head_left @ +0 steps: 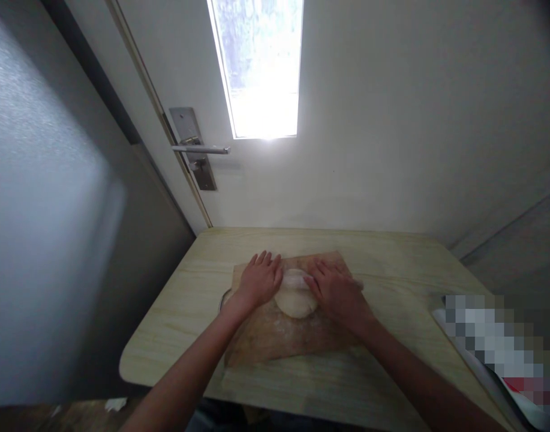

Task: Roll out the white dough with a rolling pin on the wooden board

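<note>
A pale ball of dough lies on a floured wooden board in the middle of a light wooden table. My left hand rests flat against the dough's left side, fingers stretched forward and together. My right hand presses on the dough's right side, fingers extended over it toward the left. Both hands cup the dough between them; neither grips anything else.
Behind the table stands a white door with a narrow bright window and a metal lever handle. A grey panel fills the left. A blurred-out flat object lies at the table's right edge. Something round and metallic peeks from under the board's left edge.
</note>
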`<action>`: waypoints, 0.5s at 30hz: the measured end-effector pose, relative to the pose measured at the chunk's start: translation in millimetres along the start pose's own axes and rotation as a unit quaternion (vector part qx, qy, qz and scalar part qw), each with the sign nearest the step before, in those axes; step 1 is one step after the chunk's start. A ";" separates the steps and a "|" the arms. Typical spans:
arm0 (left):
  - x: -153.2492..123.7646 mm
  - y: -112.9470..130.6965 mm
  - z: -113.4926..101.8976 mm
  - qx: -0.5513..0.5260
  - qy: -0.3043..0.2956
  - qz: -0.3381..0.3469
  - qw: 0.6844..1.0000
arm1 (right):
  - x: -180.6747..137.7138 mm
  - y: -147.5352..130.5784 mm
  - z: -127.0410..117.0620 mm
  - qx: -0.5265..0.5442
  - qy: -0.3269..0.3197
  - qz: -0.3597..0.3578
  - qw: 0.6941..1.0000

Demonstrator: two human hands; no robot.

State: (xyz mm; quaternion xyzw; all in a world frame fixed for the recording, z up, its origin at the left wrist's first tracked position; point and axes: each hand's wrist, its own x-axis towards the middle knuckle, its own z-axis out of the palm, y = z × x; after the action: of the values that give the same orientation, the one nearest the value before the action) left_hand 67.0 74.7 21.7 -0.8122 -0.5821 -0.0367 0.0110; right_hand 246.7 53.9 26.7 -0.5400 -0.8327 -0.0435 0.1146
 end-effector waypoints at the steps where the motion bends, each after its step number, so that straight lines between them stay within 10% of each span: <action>1: -7.9 2.9 0.0 -0.001 0.006 0.000 1.000 | -6.3 -2.4 -1.2 -0.009 0.008 -0.005 1.000; 15: -29.3 13.5 19.6 -0.034 0.068 -0.100 0.992 | -13.3 -9.9 -0.7 -0.048 0.048 -0.077 0.995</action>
State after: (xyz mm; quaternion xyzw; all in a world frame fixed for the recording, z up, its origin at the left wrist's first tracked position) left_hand 71.3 43.9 0.3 -0.7452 -0.6569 -0.1129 0.0193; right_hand 242.9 37.9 24.7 -0.4767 -0.8622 -0.1180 0.1247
